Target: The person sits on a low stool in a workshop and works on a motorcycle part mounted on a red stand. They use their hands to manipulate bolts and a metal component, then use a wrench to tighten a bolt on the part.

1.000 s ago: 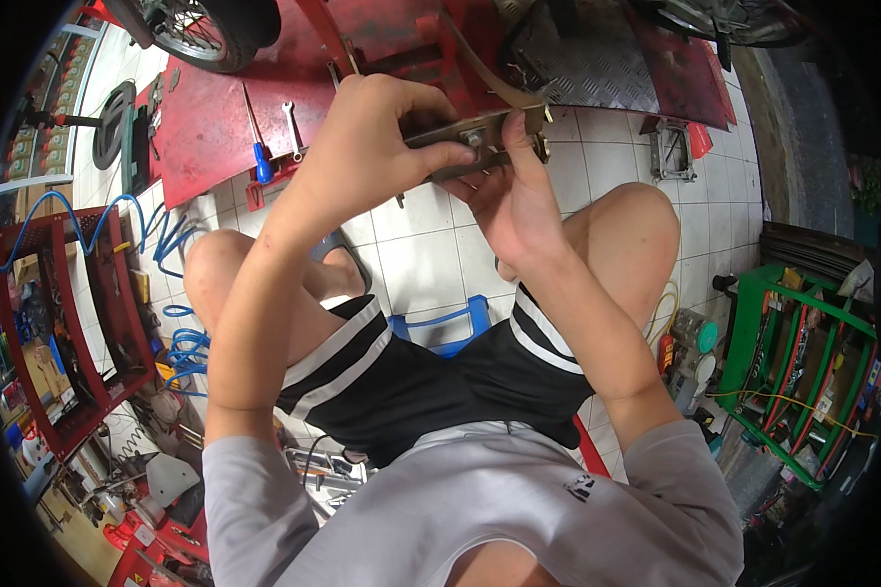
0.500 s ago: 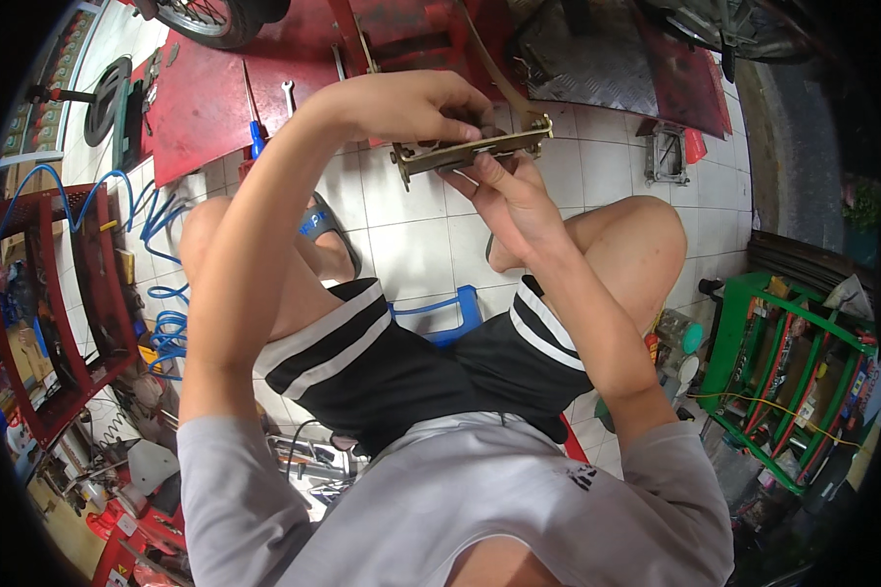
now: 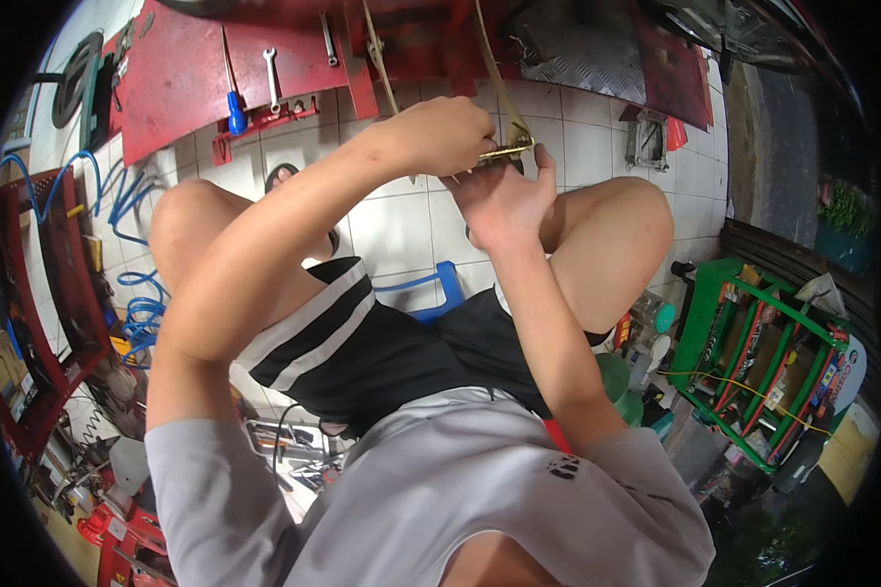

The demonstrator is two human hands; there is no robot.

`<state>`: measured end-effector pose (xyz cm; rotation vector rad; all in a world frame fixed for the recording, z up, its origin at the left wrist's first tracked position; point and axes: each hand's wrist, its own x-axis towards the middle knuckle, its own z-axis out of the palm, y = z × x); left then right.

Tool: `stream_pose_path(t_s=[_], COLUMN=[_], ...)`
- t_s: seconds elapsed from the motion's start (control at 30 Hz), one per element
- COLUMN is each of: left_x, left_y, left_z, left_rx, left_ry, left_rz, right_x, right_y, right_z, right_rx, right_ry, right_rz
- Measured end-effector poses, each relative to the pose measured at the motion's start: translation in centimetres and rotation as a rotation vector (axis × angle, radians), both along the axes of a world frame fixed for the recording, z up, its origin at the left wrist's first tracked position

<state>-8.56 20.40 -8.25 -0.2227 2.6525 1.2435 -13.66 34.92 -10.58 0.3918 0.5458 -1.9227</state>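
Observation:
In front of the red work platform I hold a brass-coloured metal bracket (image 3: 507, 154) with two long flat arms reaching away toward the platform. My left hand (image 3: 450, 135) comes over it from above, fingers curled round its near crosspiece. From below, my right hand (image 3: 504, 203) supports the bracket's right part, its fingers beneath the metal and its thumb raised near the right end. Much of the crosspiece and most fingertips are hidden behind my hands. Whether a small part is between the fingers cannot be made out.
A blue-handled screwdriver (image 3: 235, 112) and two wrenches, one a combination wrench (image 3: 271, 80), lie on the red platform (image 3: 181, 88). A blue coiled hose (image 3: 145, 313) hangs at left beside a red rack (image 3: 78, 293). At right stand a green rack (image 3: 690, 342) and a metal frame part (image 3: 646, 142).
My left hand has slid right along the bracket, now covering much of it. My right thumb has lifted off the bracket. The whole view has shifted slightly.

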Motion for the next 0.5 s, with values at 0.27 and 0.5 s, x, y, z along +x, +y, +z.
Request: stream_pose_path(t_s=[0.27, 0.5], left_x=[0.6, 1.0], left_y=[-1.3, -1.2], left_z=[-0.3, -0.6], left_rx=[0.079, 0.124], left_ry=[-0.057, -0.072], left_rz=[0.039, 0.068], right_x=[0.8, 0.8], right_y=[-2.4, -2.6], right_z=[-0.4, -1.3], right_rx=[0.040, 0.032], right_ry=[-0.071, -0.098], right_rz=[-0.184, -0.197])
